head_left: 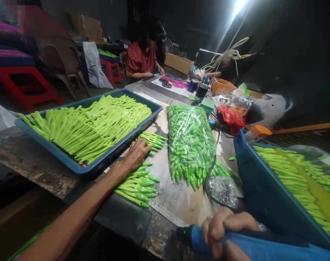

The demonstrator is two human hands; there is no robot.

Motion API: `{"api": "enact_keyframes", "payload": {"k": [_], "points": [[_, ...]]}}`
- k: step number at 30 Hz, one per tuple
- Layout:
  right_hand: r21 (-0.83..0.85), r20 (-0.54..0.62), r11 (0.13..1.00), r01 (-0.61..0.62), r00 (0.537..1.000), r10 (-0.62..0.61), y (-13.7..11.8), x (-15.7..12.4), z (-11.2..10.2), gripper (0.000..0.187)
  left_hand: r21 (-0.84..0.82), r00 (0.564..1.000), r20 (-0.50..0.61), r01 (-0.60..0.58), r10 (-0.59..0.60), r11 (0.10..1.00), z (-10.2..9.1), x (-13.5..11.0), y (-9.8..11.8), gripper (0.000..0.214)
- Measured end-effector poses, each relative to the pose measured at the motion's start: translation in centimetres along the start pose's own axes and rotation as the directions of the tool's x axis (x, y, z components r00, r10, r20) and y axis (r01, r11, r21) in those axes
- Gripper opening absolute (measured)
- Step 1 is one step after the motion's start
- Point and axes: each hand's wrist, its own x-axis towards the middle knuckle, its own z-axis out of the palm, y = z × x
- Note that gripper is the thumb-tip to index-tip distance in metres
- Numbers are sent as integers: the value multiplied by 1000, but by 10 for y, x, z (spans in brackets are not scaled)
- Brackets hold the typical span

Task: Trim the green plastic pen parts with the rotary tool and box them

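Observation:
My left hand (pixel 137 154) reaches over a row of slim green plastic pieces (pixel 139 185) laid side by side on the table. Its fingers are curled down onto some of them; the fingertips are partly hidden. At the lower right, my right hand (pixel 227 230) wraps round a blue electric screwdriver (pixel 263 246), whose black nose points left. A clear bag (pixel 190 141) packed with small darker-green pointed parts lies open toward me, some parts spilling from its mouth. Tiny metal screws are scattered near it, with more in a clear plastic bag (pixel 221 190).
A blue tray (pixel 91 168) of light-green sticks stands at the left. Another blue bin (pixel 265 195) with green sticks is at the right. A black cable (pixel 208 177) curves past the clear bag. Across the table sits a person in a red shirt (pixel 140 58).

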Motion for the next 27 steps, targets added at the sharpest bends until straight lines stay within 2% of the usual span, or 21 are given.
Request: {"api": "enact_keyframes", "payload": {"k": [4,8,12,15,17,19,21,23,25,27], "points": [[-76,-49,996,56,997,-60,-4,4,-2,13,-12,997,-76,-15,14,1000,-9,-2,10,31],[-140,-182,979,147,968,-172,9,9,1,15,-68,982,-188,15,-28,998,-18,-11,25,22],[-179,-242,969,168,948,-209,21,15,6,16,-184,943,-312,60,-116,981,-33,-34,48,14],[-193,-268,963,187,934,-235,25,18,8,15,-345,916,-345,80,-205,935,-44,-57,68,10],[-199,-275,959,201,928,-251,26,19,8,13,-640,910,-204,154,-360,753,-48,-74,80,14],[-198,-272,957,210,927,-260,26,21,9,12,-821,910,46,269,-412,503,-47,-89,90,16],[-184,-267,960,210,929,-255,26,22,8,11,-874,885,267,390,-382,291,-43,-103,98,20],[-166,-260,964,208,934,-246,26,22,8,11,-871,845,427,480,-323,105,-37,-114,106,24],[-149,-257,969,198,938,-231,24,21,7,11,-843,812,532,535,-241,-59,-33,-121,113,26],[-138,-251,971,198,941,-227,22,19,8,11,-812,800,579,549,-160,-196,-30,-127,122,25]]}}
